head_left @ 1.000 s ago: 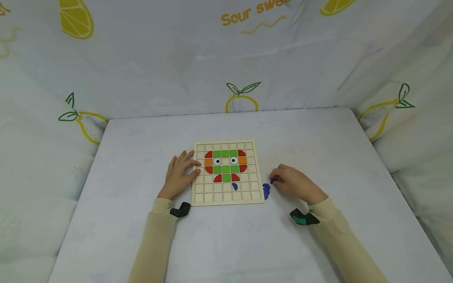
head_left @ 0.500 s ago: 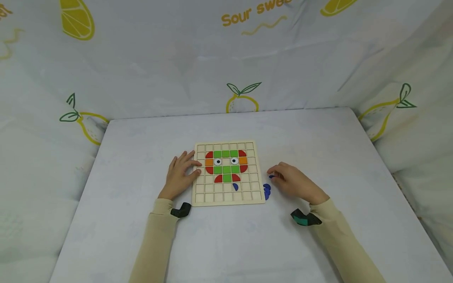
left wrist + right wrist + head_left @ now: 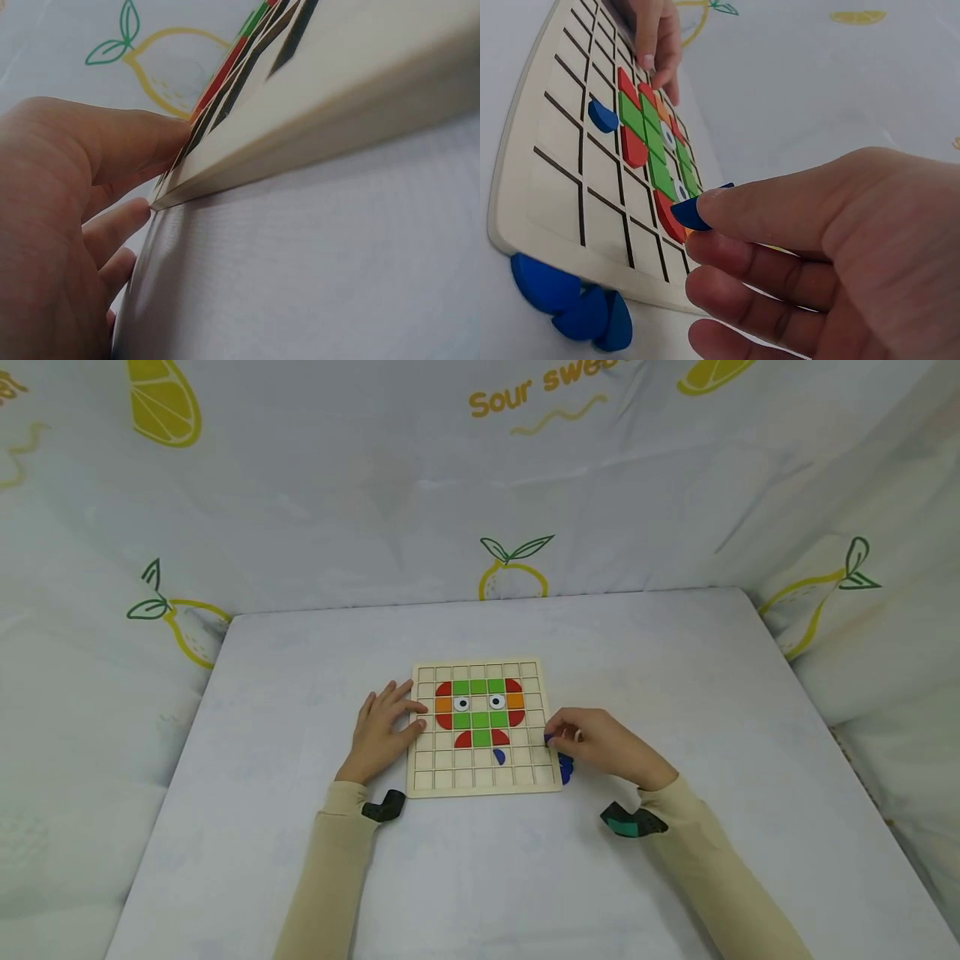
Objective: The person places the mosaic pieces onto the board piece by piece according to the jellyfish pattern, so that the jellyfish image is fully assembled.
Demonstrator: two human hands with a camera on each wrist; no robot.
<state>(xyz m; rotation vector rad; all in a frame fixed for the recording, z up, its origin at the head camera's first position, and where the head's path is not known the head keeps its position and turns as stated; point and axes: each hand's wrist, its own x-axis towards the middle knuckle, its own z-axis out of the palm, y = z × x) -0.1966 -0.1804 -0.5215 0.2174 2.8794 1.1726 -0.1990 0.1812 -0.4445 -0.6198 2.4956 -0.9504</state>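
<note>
A pale wooden grid board (image 3: 450, 781) lies on the table, with red, green and orange pieces and two eye pieces set in its squares. My left hand (image 3: 381, 735) rests at its left edge, thumb and fingertips touching the rim, fingers spread. Between thumb and forefinger my right hand (image 3: 603, 745) pinches a blue rounded piece (image 3: 692, 215), held just above the board's right side. One blue piece (image 3: 603, 116) sits on the board below the red and green ones. Several more blue pieces (image 3: 549, 283) lie overlapping against the board's right edge, partly hidden by the hand in the head view.
A white cloth covers the table (image 3: 480, 877). White curtains (image 3: 337, 485) with lemon prints hang behind it and at both sides. Each wrist wears a dark camera mount, the left mount (image 3: 383, 806) close to the board's lower left corner.
My right hand has moved left with the blue piece, from beside the pile to over the board's right edge. The left hand has stayed in place on the board.
</note>
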